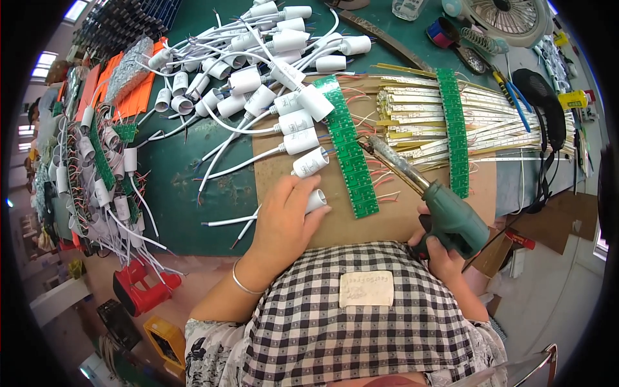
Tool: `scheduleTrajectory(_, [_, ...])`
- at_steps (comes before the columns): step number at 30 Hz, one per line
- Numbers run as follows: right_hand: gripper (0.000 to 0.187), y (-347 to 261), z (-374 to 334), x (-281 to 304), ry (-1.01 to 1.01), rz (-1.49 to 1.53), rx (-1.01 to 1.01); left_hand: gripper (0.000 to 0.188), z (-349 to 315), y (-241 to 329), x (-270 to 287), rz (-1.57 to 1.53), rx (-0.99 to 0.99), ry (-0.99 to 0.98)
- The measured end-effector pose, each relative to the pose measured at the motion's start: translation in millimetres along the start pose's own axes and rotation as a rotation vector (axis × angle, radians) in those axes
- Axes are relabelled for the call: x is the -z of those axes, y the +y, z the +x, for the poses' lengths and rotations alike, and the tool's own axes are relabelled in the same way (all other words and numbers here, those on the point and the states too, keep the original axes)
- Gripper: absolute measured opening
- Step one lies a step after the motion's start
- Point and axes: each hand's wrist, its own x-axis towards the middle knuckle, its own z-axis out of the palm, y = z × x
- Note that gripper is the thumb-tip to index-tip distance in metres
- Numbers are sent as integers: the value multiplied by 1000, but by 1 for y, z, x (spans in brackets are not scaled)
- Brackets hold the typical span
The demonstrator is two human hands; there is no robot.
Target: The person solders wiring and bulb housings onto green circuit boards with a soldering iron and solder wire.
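Observation:
My left hand [285, 216] is closed round a white cylindrical lamp socket [316, 200], at the near end of a row of like sockets [311, 162]. My right hand [441, 255] grips a green soldering gun [454, 216] by its handle. The gun's long metal barrel points away and to the left. Its dark tip is near the right edge of a green circuit board strip [349, 151]; whether they touch, I cannot tell. Thin red wires stick out from the strip's right side. A second green board strip [455, 138] lies farther right across a bundle of pale LED strips [412, 109].
Brown cardboard [348, 230] lies under the boards on the green table [174, 222]. Many white sockets with cables [245, 80] are heaped at the back left. Finished-looking socket-and-board clusters [103, 168] crowd the left edge. A fan [506, 19], solder spool [442, 32] and blue-handled pliers [520, 97] stand back right.

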Motion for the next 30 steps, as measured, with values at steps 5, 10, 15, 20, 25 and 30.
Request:
scheduleTrajectory(5, [52,2,-2,1,2,15,-18,21,-4,-2,-7,113,-69,23])
scheduleTrajectory(10, [52,3,-2,4,-33,14,7,14,7,4,-13,245,-92,128])
scheduleTrajectory(15, [52,4,-4,7,-59,21,18,7,24,12,-14,315,-53,172])
scheduleTrajectory(20, [48,3,-15,18,-134,-133,-36,8,34,11,-17,315,15,146])
scheduleTrajectory(25, [24,-1,-12,17,-109,-362,-1,8,41,12,-18,292,6,183])
scheduleTrajectory(30, [25,-1,-6,13,-131,-531,134,7,45,13,-17,325,25,144])
